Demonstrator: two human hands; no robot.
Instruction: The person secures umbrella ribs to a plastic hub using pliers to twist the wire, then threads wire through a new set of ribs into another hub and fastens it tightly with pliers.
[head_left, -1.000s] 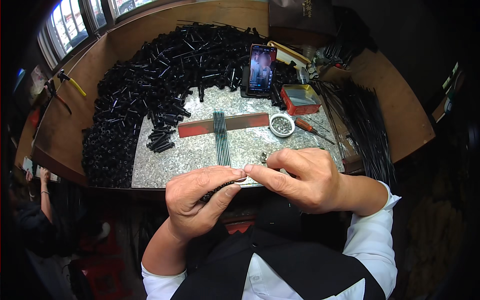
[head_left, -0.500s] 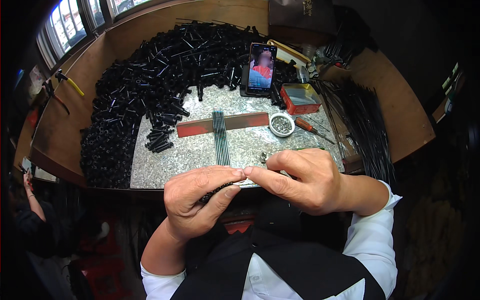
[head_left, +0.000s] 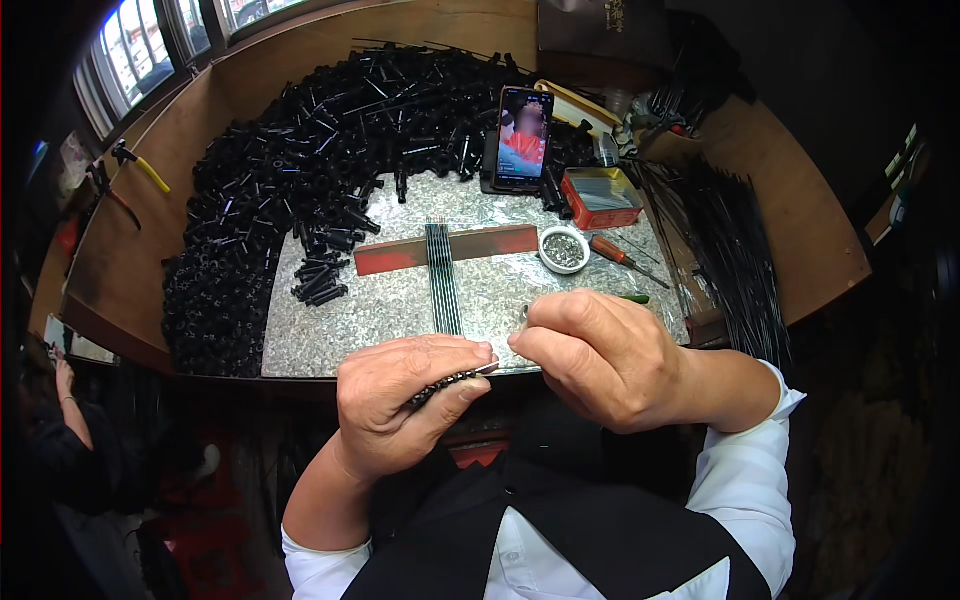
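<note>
Several small black pieces [head_left: 438, 388] stand in a row within my left hand [head_left: 405, 392], pinched between the thumb below and the fingers above. A slim pale tip [head_left: 488, 368] projects at the fingertips. The fingers of my right hand [head_left: 605, 360] are bent inward, the foremost fingertip just beside those of the left hand and apart from them; whether they pinch anything I cannot tell. Beyond the right hand, partly hidden by it, a green handle [head_left: 637, 299] lies on the table [head_left: 320, 340].

Dark rods [head_left: 441, 285], set side by side, lie across a red bar [head_left: 500, 243] and run toward my left hand; their near ends are hidden, so I cannot tell whether they meet the pieces. To the right of the bar is a white bowl [head_left: 566, 271] of small metallic bits, then a screwdriver [head_left: 612, 252] with an orange handle. Behind these stand a red tin [head_left: 605, 218] of thin pale lengths and an upright phone [head_left: 523, 140], its screen lit. A heap of black parts [head_left: 310, 140] fills the far left; long black strips [head_left: 735, 260] lie at the right. At the left edge, another person's arm [head_left: 72, 415] is visible.
</note>
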